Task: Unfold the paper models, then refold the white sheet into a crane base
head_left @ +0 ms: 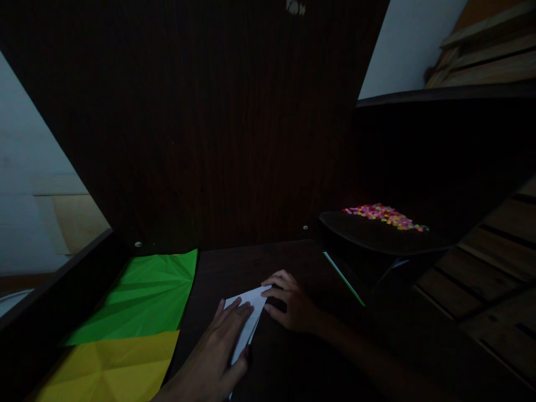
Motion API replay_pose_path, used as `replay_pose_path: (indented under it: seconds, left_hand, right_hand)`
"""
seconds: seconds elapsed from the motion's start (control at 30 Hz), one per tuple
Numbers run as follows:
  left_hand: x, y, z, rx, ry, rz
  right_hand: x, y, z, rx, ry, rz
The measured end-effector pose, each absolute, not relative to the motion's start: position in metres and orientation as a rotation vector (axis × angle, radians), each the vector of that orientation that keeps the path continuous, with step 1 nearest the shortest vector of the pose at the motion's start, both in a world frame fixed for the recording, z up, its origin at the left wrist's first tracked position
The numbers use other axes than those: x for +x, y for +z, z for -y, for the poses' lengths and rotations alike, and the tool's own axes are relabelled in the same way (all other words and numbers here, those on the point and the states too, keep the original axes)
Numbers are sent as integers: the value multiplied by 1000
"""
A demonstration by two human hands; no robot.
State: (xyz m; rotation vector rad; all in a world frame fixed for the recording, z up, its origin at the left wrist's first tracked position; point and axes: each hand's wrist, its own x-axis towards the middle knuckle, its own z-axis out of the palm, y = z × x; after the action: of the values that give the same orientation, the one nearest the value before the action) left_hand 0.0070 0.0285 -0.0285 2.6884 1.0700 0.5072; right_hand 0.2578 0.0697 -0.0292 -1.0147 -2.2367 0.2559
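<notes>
- Paper (247,318), white and already folded to a narrow pointed shape, lies low in the middle of the frame on the dark bench (293,368); judging by that, several folds are made and more are left.
- Left hand (218,349) lies flat on it, fingers together, pressing, clamped on nothing.
- Right hand (293,304) curls at the tip, fingertips pinching the upper edge.
- Yellow sheet (113,365) and green sheet (146,296), both creased, lie lower left.
- Coloured beads (383,216) sit on a dark tray, right of centre.
</notes>
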Motion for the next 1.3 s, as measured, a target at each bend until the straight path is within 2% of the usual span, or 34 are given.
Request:
replay_pose_path:
  seconds: [0.47, 0.73, 1.3]
  left_hand:
    - [8, -19, -26, 2712, 510, -1088]
    - [8, -20, -28, 2710, 488, -1068]
    - [5, -24, -27, 2670, 545, -1047]
  right_hand:
    - [255, -33, -71, -1098, 142, 2246]
    - [256, -37, -75, -1227, 287, 2155]
    - [259, -29, -71, -1011, 363, 2264]
